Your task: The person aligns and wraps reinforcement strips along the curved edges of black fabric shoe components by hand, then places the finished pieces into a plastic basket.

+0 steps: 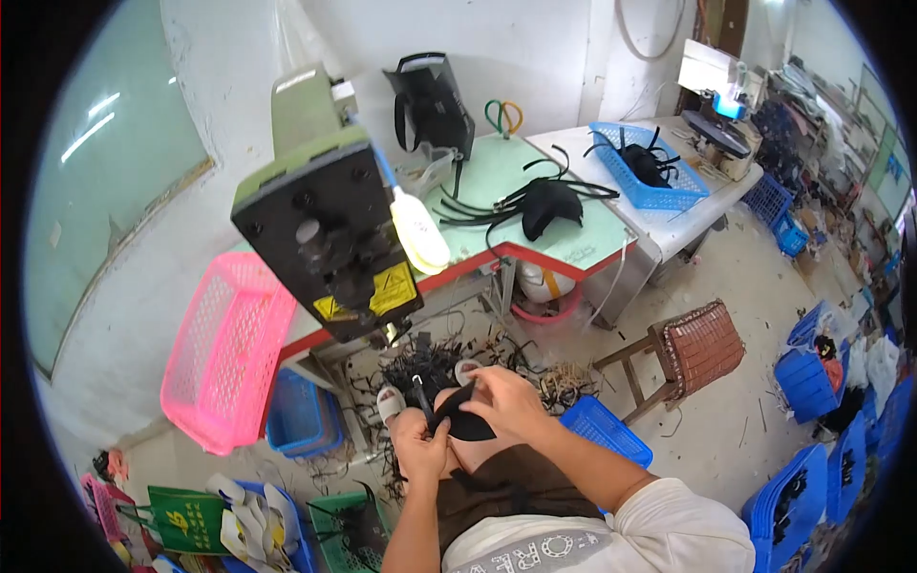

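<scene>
Over the lap, a black fabric piece [465, 420] with a curved outline is held between both hands. My left hand [421, 441] pinches its left edge, near a narrow black strap [420, 390] with a small pale end that points up. My right hand [504, 399] grips the upper right part of the piece between thumb and fingers. More black cloth strips hang below, near the waist. On the green table [487, 158] lies a bundle of similar black pieces with long straps [551, 206].
A green machine head [325, 210] looms above and left of the hands. Around are a pink basket [229, 353], a blue basket [606, 432], a stool [702, 350], a blue tray of black pieces [683, 197], scissors [503, 118] and black scraps on the floor.
</scene>
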Demonstrator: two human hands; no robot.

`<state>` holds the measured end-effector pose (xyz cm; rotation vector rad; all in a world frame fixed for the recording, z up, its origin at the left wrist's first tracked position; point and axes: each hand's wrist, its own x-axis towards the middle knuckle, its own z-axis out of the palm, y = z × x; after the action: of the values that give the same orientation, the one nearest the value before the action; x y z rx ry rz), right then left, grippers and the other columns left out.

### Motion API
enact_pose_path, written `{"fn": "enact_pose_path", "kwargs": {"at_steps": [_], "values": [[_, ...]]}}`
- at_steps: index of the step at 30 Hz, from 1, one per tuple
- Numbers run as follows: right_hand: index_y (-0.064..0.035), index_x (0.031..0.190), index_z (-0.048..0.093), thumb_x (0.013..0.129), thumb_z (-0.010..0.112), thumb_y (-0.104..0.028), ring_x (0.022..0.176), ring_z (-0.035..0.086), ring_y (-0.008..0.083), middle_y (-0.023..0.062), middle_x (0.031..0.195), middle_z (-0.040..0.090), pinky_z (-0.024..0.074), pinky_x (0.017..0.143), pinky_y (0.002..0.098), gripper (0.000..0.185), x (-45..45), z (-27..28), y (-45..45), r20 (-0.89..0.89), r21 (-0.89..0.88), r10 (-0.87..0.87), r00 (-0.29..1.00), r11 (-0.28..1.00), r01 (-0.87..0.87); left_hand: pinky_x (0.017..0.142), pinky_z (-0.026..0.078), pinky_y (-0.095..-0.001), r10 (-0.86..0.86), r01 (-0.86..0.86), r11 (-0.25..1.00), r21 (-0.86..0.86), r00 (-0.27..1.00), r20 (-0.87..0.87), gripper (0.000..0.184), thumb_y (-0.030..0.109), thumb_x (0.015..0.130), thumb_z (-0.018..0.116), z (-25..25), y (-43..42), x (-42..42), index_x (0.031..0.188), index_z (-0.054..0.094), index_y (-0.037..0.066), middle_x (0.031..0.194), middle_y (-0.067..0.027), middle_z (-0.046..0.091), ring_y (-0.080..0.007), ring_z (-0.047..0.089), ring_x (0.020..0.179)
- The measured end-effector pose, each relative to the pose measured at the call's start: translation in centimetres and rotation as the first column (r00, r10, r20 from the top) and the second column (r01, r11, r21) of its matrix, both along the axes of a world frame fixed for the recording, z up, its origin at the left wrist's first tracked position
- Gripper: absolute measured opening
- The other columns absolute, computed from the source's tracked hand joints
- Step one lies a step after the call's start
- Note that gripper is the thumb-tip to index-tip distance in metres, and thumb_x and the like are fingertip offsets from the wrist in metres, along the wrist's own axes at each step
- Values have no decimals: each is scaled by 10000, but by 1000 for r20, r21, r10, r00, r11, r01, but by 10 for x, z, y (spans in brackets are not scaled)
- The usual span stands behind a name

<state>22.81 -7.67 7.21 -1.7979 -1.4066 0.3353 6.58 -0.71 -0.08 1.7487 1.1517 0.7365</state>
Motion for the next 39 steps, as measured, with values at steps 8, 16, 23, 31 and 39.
{"fn": "enact_pose_path", "kwargs": {"at_steps": [8,16,23,31,39], "values": [[-14,1064,473,663,658,-306,778,545,280,160,874,541,440,677,336,530,5,6,-10,-115,311,-110,987,940,141,758,446,-250,-446,444,894,64,867,222,606,5,661,648,73,-29,57,1204,382,-36,1060,-131,516,-170,532,938],[-14,953,545,768,517,-108,808,529,153,98,865,567,421,715,276,209,142,91,16,44,192,28,999,981,-36,826,394,-346,-492,434,809,396,869,52,596,154,638,686,98,-42,53,1169,439,44,1087,-158,482,-281,483,973],[-47,1007,552,728,486,-145,892,536,293,171,935,569,413,798,338,304,314,103,136,241,53,-17,970,999,4,688,454,-270,-46,37,999,33,936,350,482,84,728,611,22,-6,-23,1157,400,21,1053,-85,485,-176,514,904],[-5,1140,465,702,341,-672,1076,438,326,219,1154,457,321,926,359,808,301,83,147,259,-417,-41,965,897,149,810,375,-439,679,-702,646,-299,350,645,598,349,715,571,54,119,-246,1213,348,105,1127,-92,454,-264,451,1018],[62,1219,323,619,446,-723,1160,348,315,242,1244,343,279,960,336,996,293,92,108,160,-542,32,987,838,60,837,338,-478,721,-359,673,-646,510,469,587,387,652,553,108,184,-249,1161,382,150,1147,-72,441,-265,411,1051]]}}
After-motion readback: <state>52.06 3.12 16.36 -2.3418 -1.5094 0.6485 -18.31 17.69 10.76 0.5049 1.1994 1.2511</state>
